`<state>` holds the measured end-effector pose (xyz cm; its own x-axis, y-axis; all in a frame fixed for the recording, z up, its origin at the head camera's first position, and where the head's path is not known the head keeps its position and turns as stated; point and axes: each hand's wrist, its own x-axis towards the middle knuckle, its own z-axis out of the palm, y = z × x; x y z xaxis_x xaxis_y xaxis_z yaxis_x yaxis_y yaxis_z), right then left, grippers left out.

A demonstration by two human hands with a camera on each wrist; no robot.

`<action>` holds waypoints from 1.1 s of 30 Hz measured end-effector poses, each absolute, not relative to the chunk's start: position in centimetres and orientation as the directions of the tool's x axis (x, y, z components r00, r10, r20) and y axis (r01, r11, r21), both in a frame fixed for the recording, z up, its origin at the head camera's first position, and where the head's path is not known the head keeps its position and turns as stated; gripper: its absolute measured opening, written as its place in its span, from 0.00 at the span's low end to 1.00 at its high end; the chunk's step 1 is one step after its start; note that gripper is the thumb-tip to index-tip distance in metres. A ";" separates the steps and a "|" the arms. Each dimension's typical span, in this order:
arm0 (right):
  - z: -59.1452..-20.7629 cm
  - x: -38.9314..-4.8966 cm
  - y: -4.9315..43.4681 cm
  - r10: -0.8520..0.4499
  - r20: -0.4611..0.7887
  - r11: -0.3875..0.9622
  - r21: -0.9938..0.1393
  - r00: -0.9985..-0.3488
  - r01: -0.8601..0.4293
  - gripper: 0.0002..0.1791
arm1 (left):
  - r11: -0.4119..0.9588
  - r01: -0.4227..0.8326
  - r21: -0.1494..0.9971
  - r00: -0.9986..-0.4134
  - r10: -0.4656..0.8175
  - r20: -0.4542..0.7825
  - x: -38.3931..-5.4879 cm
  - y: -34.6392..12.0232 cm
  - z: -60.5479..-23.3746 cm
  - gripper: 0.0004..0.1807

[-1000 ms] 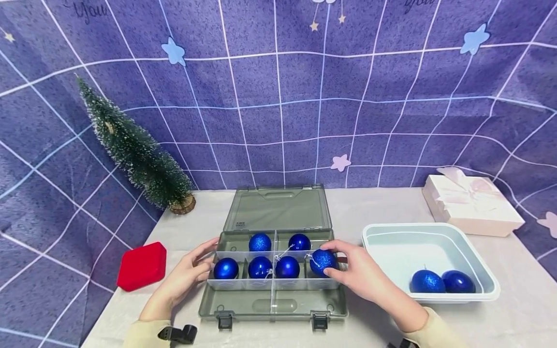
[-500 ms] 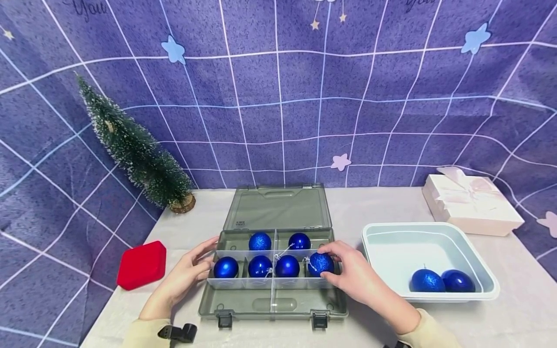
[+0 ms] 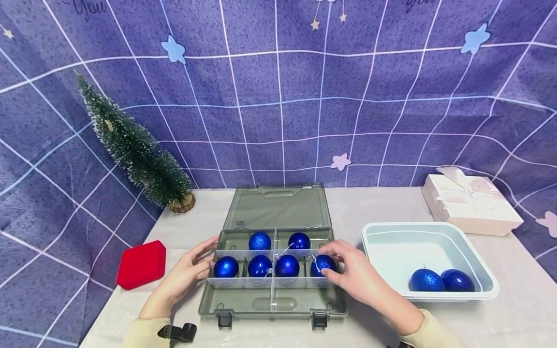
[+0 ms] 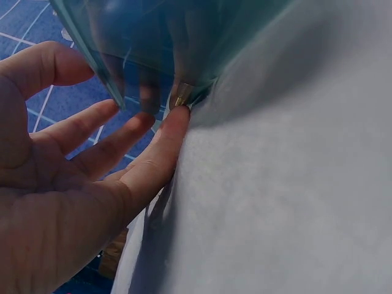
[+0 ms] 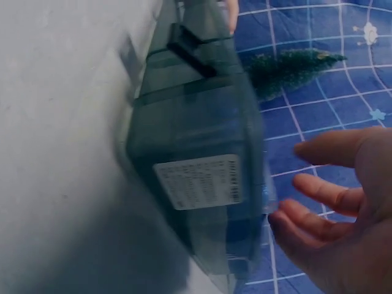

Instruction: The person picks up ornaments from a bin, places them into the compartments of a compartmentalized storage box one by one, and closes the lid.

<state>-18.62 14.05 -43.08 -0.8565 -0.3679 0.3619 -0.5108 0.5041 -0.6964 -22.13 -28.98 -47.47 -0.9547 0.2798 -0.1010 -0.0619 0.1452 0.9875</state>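
A grey translucent divided plastic case (image 3: 237, 296) lies with its lid (image 3: 278, 205) folded back. Blue Christmas baubles sit in its back and middle compartments, the front ones bare. My right hand (image 3: 359, 273) is over the case's right end, thumb and fingertips beside a glittery blue bauble (image 3: 323, 263) in the rightmost middle compartment. In the right wrist view, that hand's fingers (image 5: 327, 193) are spread apart above the case's rim, with nothing seen between them. My left hand (image 3: 180, 278) touches the case's left side with extended fingers; the left wrist view shows fingertips (image 4: 179, 116) at its lower corner.
A pale blue tub (image 3: 404, 241) with two blue baubles (image 3: 428, 280) stands at right. Behind it is a white gift box (image 3: 474, 203) with a ribbon. A red case (image 3: 142, 265) and a small artificial Christmas tree (image 3: 135, 150) are at left. A purple curtain (image 3: 278, 96) hangs behind.
The glittery bauble has shifted left, then slightly lower in the rightmost middle compartment. My right hand's fingers have loosened from it. My left hand has stayed in place.
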 end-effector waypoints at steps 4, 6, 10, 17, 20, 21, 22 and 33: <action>-41.8 -18.4 14.9 -0.370 0.391 0.417 -0.741 -0.843 -0.526 0.17 | 0.144 -0.065 0.988 -0.956 0.276 -0.103 -22.1 -29.0 -47.5 0.40; -41.0 -18.4 15.7 -0.374 0.408 0.390 -0.746 -0.833 -0.541 0.17 | 0.141 -0.063 0.988 -0.956 0.275 -0.100 -22.1 -29.0 -47.5 0.40; -39.4 -18.4 17.8 -0.397 0.453 0.378 -0.712 -0.798 -0.592 0.18 | 0.139 -0.055 0.989 -0.956 0.277 -0.092 -22.1 -29.0 -47.4 0.41; -37.7 -18.6 23.0 -0.451 0.441 0.386 -0.688 -0.776 -0.615 0.17 | 0.154 -0.050 0.987 -0.959 0.270 -0.090 -22.0 -28.9 -47.3 0.41; -38.0 -18.7 25.8 -0.468 0.390 0.408 -0.701 -0.793 -0.585 0.17 | 0.152 -0.048 0.987 -0.959 0.271 -0.088 -22.1 -28.8 -47.3 0.41; -38.2 -18.8 26.8 -0.478 0.373 0.421 -0.697 -0.795 -0.580 0.17 | 0.151 -0.047 0.987 -0.958 0.273 -0.087 -22.1 -28.7 -47.3 0.41; -38.4 -18.9 27.7 -0.488 0.361 0.432 -0.691 -0.794 -0.580 0.17 | 0.150 -0.045 0.988 -0.957 0.277 -0.086 -22.1 -28.7 -47.4 0.41; -41.2 -20.0 35.1 -0.675 0.163 0.372 -0.767 -0.720 -0.523 0.20 | 0.144 -0.057 0.988 -0.956 0.279 -0.096 -21.9 -28.7 -47.2 0.41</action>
